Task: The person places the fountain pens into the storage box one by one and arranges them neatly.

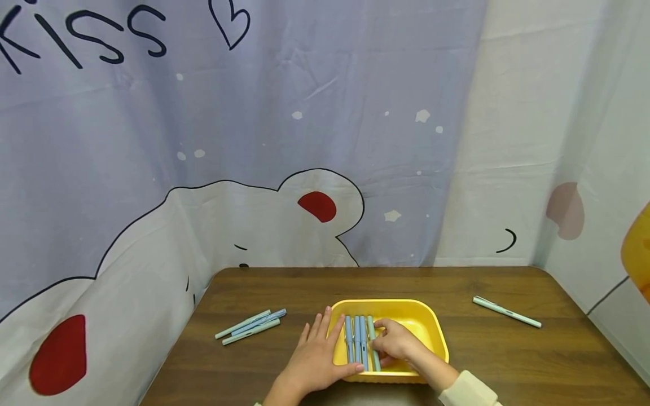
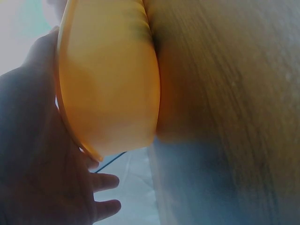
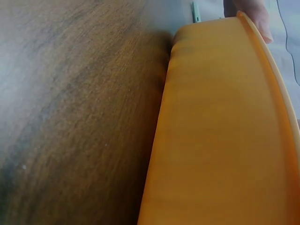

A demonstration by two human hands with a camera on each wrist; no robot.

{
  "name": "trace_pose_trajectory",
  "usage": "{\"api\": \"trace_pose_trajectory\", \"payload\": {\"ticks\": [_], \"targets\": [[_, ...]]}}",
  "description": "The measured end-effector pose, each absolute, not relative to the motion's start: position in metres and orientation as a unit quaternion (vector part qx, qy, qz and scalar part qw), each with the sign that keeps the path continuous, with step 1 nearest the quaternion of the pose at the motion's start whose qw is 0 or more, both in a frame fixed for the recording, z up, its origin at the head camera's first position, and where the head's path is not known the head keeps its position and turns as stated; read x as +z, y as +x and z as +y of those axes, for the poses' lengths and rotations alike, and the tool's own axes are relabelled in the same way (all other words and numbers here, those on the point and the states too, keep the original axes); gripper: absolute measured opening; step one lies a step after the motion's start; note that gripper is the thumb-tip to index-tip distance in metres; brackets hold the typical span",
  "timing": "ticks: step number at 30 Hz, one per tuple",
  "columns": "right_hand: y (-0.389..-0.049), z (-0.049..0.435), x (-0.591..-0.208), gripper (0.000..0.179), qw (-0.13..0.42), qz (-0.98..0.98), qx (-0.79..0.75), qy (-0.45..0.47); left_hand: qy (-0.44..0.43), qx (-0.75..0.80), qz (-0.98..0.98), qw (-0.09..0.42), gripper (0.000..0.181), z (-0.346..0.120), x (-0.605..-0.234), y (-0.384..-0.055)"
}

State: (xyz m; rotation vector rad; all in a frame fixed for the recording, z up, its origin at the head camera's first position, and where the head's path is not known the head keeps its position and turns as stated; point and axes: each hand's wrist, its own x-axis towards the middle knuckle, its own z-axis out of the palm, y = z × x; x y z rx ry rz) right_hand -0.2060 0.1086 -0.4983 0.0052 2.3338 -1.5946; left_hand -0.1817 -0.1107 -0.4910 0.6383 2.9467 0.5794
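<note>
A yellow plastic tray stands near the front of the wooden table. Inside its left part, three blue pens lie side by side, with a light green pen just to their right. My right hand reaches in over the front rim and pinches the green pen between thumb and fingers. My left hand rests along the tray's left rim, fingers stretched out and thumb by the front corner. In the left wrist view, the left hand lies against the rim beside the tray's outer wall.
To the left, two light green pens and a blue pen lie in a loose pile. Another light green pen lies alone at the right. A printed curtain hangs behind the table.
</note>
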Motion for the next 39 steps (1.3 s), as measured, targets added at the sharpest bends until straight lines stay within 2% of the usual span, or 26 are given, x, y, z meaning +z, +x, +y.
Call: {"api": "trace_pose_trajectory", "payload": {"ticks": [19,39], "targets": [[-0.2064,0.1071,-0.499,0.048,0.165,0.824,-0.542,-0.005,0.206,0.185,0.96,0.034,0.105,-0.1105,-0.493,-0.1815],[-0.2048,0.1093,-0.4981,0.052,0.169,0.832,-0.529,-0.003,0.206,0.189,0.96,0.033,0.105,-0.1104,-0.4934,-0.1815]]}}
